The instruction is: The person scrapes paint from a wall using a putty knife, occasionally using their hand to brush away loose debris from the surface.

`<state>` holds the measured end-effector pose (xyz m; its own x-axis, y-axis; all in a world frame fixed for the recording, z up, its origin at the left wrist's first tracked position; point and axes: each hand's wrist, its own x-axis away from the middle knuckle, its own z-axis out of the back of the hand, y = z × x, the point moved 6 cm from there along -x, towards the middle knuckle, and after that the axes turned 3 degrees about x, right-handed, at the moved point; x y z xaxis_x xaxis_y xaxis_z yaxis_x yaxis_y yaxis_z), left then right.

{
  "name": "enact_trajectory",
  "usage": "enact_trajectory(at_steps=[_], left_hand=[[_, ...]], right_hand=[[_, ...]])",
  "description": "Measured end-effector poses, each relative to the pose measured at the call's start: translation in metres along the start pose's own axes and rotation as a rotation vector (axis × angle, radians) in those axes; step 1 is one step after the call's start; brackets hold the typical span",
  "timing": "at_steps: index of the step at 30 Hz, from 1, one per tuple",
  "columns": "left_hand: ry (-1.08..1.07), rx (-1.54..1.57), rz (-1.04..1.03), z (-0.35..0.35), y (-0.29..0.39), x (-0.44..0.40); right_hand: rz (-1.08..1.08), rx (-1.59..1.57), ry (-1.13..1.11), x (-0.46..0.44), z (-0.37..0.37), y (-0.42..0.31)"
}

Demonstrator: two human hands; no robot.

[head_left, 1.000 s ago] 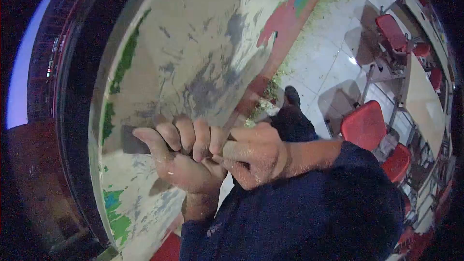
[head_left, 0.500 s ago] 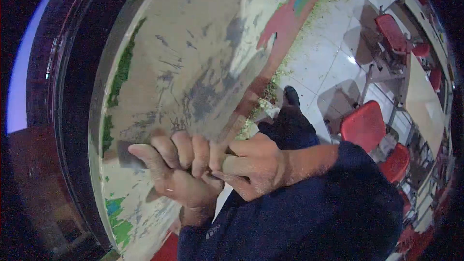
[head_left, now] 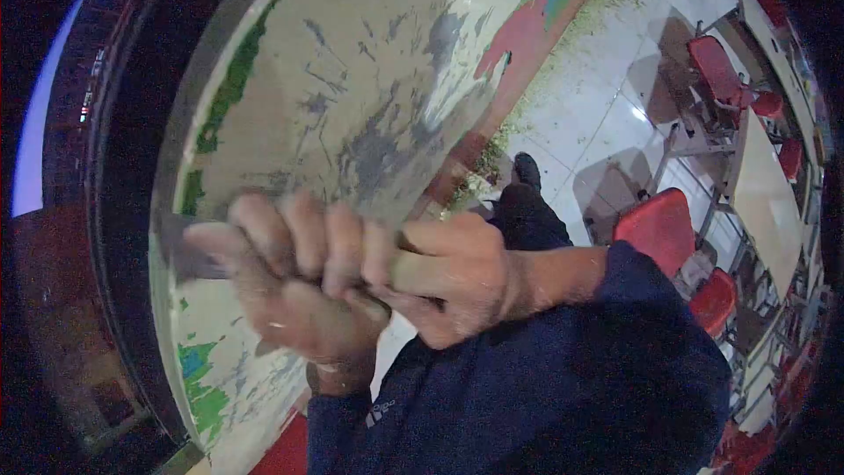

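Observation:
My left hand (head_left: 294,277) is closed, its fingers wrapped around a scraper, with the thumb stretched along it towards the blade. The grey flat blade (head_left: 180,257) sticks out past the thumb and lies over the wall's left edge strip; whether it touches is hard to tell. My right hand (head_left: 450,273) makes a fist right behind the left, closed on the scraper's handle end, most of which is hidden by fingers. Both hands are smeared by motion. Around them is a wall (head_left: 378,88) with patchy beige, white and grey paint.
Green paint remnants (head_left: 233,88) run along the wall's left border, beside a dark frame (head_left: 132,167). A reddish band edges the wall's other side. Paint flakes (head_left: 602,0) lie on the white tiled floor (head_left: 607,79). Red chairs (head_left: 659,229) and desks (head_left: 765,202) stand at right.
Both hands and the scraper have shifted left and slightly up, so the blade now overlaps the wall's border. The camera view has tilted a little. The grip looks the same.

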<state>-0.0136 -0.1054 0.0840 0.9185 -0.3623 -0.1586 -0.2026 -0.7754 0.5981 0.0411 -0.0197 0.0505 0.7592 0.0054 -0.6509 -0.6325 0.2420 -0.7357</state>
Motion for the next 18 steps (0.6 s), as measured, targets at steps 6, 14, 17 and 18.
enact_trajectory(at_steps=[6, 14, 17, 18], left_hand=[[0.095, 0.077, 0.012, 0.006, -0.002, -0.003], [0.008, -1.386, -0.731, 0.017, 0.021, 0.018], [0.0, -2.519, -1.092, 0.031, 0.02, 0.03], [0.206, -2.627, -1.083, 0.047, 0.028, 0.034]], right_hand=[[0.049, 0.055, -0.015, 0.002, -0.003, 0.007], [-0.215, -0.029, 0.329, 0.02, 0.072, 0.017], [-0.491, -0.001, 0.494, 0.056, 0.116, 0.028], [-0.668, -0.034, 0.559, 0.069, 0.13, 0.029]])
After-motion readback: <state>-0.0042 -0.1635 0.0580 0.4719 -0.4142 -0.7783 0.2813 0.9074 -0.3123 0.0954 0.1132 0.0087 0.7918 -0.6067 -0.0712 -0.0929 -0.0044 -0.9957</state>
